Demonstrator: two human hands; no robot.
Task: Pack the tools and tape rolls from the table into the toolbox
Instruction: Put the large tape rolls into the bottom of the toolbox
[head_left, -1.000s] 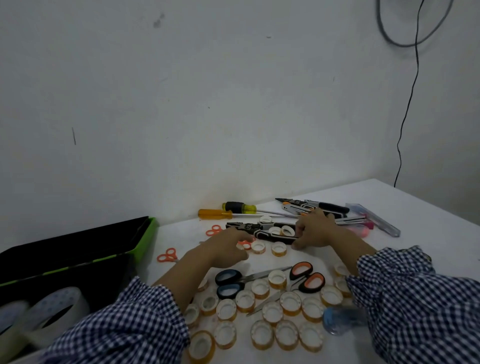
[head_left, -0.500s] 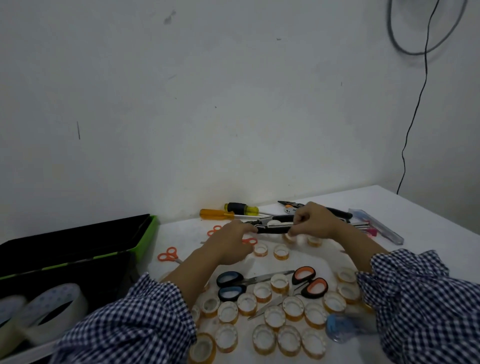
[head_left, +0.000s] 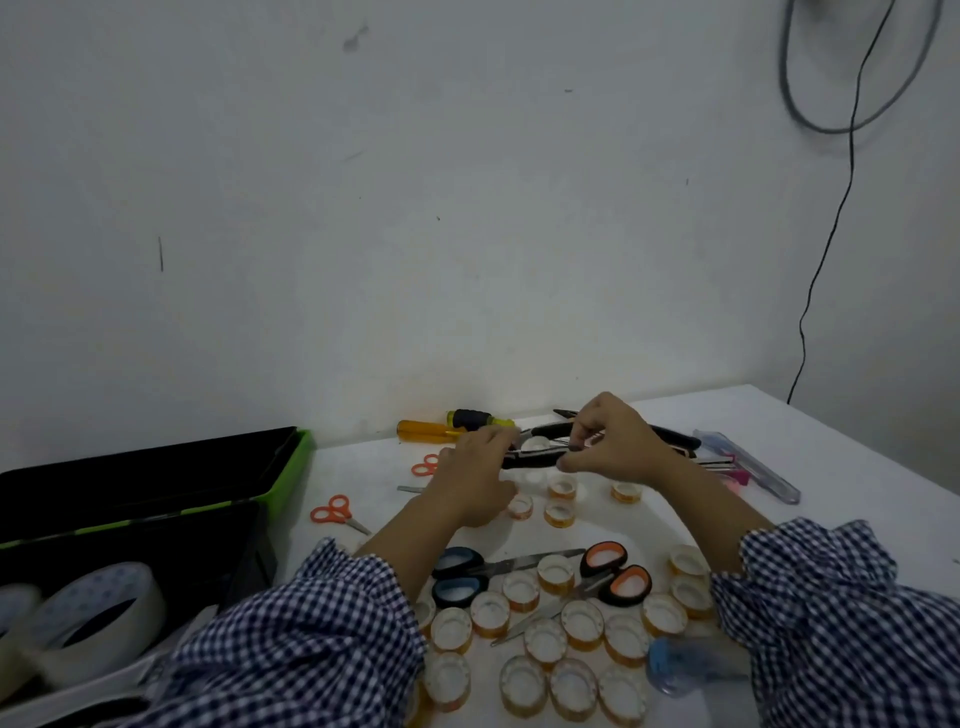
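White wall (head_left: 467, 208) fills the upper view; a thin black cable (head_left: 831, 234) hangs down it at 2 o'clock. White desk (head_left: 841, 441) below, dim light.

Toolbox (head_left: 291, 478): black with a green rim, open, at 9 o'clock on the desk. Large white tape roll (head_left: 98, 613) at 8 o'clock, in front of the box; blurred, so I cannot tell what it rests in.

Both hands are up near desk centre, toward 12 o'clock, sharing one black-handled tool (head_left: 530, 461), held roughly level just above the desk.
- Left hand (head_left: 478, 483): fingers curled round the tool's 9 o'clock end.
- Right hand (head_left: 618, 447): thumb and fingertips pinch its 3 o'clock end.
- Checked blue-and-white sleeves (head_left: 311, 649) cover both forearms.

On the desk:
- Orange-handled screwdriver (head_left: 421, 431) and yellow-and-black screwdriver (head_left: 470, 417) side by side at 11 o'clock, against the wall.
- Small orange scissors (head_left: 332, 512) at 9 o'clock of the left hand.
- Four small tape rolls, one at (head_left: 558, 514), directly beneath the hands.
- Blue-handled scissors (head_left: 457, 574) and orange-handled scissors (head_left: 618, 571) at 6 o'clock, lying among a dense cluster of small tape rolls (head_left: 545, 639).
- Blue tape dispenser (head_left: 685, 670) at 5 o'clock, touching the cluster.
- Clear plastic case (head_left: 748, 465) at 3 o'clock; contents not legible.
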